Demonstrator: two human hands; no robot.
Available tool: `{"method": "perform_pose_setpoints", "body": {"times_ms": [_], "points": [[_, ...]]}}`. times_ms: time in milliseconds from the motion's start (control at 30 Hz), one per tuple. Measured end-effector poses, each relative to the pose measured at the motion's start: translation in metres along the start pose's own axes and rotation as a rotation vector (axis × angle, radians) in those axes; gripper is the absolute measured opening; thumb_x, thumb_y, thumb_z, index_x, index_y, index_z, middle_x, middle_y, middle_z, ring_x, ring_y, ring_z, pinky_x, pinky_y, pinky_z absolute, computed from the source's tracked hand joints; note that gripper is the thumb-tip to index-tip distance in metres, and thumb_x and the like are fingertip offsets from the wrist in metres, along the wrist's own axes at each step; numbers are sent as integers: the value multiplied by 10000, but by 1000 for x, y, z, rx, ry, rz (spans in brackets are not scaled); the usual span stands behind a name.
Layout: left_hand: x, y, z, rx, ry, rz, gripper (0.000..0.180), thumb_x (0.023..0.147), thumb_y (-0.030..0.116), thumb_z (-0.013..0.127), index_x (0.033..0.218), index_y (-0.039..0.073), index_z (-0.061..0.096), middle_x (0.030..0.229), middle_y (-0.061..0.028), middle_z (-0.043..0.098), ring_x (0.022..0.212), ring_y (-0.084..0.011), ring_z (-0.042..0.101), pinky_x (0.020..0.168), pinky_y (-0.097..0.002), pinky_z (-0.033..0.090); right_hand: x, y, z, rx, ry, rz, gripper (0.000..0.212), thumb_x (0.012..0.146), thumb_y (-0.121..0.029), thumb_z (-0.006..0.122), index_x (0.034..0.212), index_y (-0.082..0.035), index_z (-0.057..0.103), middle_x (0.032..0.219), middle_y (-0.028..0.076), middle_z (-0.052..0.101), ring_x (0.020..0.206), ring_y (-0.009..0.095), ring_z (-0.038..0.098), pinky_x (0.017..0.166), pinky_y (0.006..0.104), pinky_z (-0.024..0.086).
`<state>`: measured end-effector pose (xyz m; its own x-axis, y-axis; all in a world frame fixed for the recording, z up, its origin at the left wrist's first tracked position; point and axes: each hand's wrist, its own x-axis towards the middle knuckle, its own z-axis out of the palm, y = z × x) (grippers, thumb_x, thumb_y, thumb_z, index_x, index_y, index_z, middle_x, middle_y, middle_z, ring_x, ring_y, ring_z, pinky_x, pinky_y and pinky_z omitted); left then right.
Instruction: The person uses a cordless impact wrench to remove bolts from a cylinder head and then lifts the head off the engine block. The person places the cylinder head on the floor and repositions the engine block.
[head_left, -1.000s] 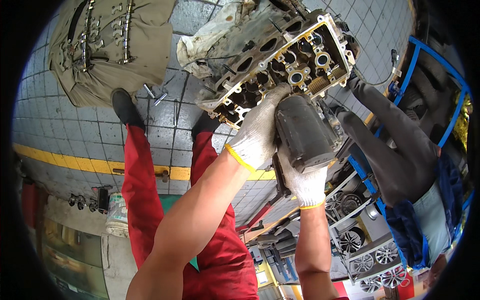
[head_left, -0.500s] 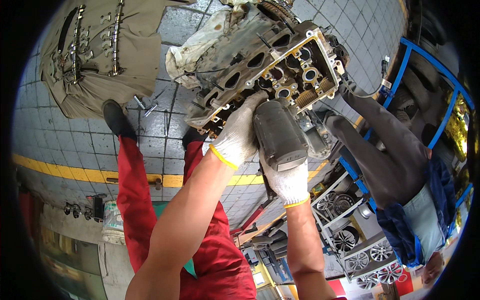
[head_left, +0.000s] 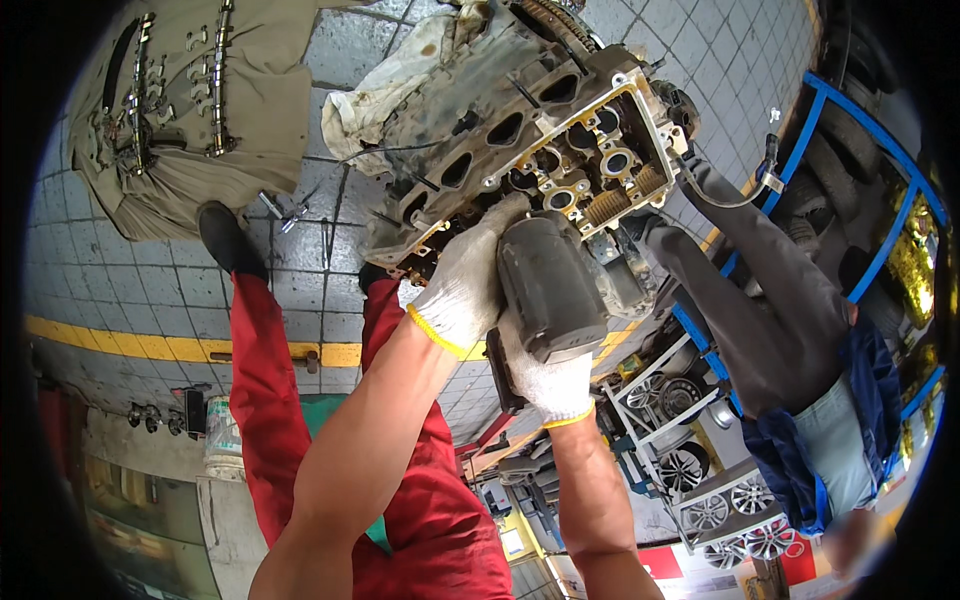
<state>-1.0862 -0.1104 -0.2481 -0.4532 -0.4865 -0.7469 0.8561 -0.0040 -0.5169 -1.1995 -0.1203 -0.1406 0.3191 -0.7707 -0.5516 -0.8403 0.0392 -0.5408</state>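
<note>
My right hand [head_left: 548,376], in a white knit glove with a yellow cuff, grips the handle of a black cordless impact wrench [head_left: 550,285]. The tool's dark battery end [head_left: 504,372] shows beside that hand. My left hand [head_left: 460,275], gloved alike, is closed round the wrench's front part; its fingertips and the tool's nose are partly hidden. Beneath them is a dirty engine [head_left: 490,140], its cylinder head [head_left: 615,155] uncovered, with valve bores and springs showing. The wrench's front end points down at the near side of that head.
A brown cloth [head_left: 200,185] at far left bears two camshafts [head_left: 218,80] and several small caps. Sockets [head_left: 285,212] lie on the tiled floor by a black shoe [head_left: 230,240]. A co-worker in grey trousers [head_left: 770,290] stands at right, near a blue rack [head_left: 880,130] with tyres.
The view has shifted a little, so most things sit further left. My right hand and forearm have swung left, and more of the wrench's battery end shows.
</note>
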Motion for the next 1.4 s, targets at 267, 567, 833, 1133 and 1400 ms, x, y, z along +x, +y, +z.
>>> {"method": "perform_pose_setpoints", "body": {"times_ms": [267,567,833,1133,1400], "points": [[-2,2,-3,-54,-34,-32,402,1166,340,554,1205,-30,705,1110,-214,795,1011,-345,788,946,-494,668,3,-10,-6,-33,-49,13,329,909,-88,817,1222,-8,755,1105,161,813,954,325,798,836,435,640],[-6,-11,-7,-110,-134,-24,421,1163,363,553,1220,-25,708,1110,-202,792,1015,-351,780,972,-506,659,-7,-1,-19,-142,-110,-23,456,873,-113,848,1299,-12,717,1157,157,804,1014,310,796,885,411,638],[-22,-21,-4,-99,-188,-2,412,1178,356,535,1225,-21,694,1118,-202,772,1036,-341,765,958,-495,656,-24,-8,-17,168,-52,131,582,873,-58,847,1415,-8,640,1343,182,744,1195,275,750,1012,385,619],[-39,-28,34,32,-236,30,425,1182,408,543,1227,2,665,1098,-158,770,979,-283,768,912,-443,660,-23,-22,-48,-107,-10,-73,360,919,-65,828,1264,-11,744,1172,153,806,1032,273,794,889,406,636],[1,-30,59,26,-193,62,376,1155,390,610,1180,29,709,1056,-135,777,933,-261,759,919,-418,650,15,-15,-60,-84,28,-15,488,941,-46,825,1400,1,667,1316,143,769,1172,232,756,1009,393,611]]}}
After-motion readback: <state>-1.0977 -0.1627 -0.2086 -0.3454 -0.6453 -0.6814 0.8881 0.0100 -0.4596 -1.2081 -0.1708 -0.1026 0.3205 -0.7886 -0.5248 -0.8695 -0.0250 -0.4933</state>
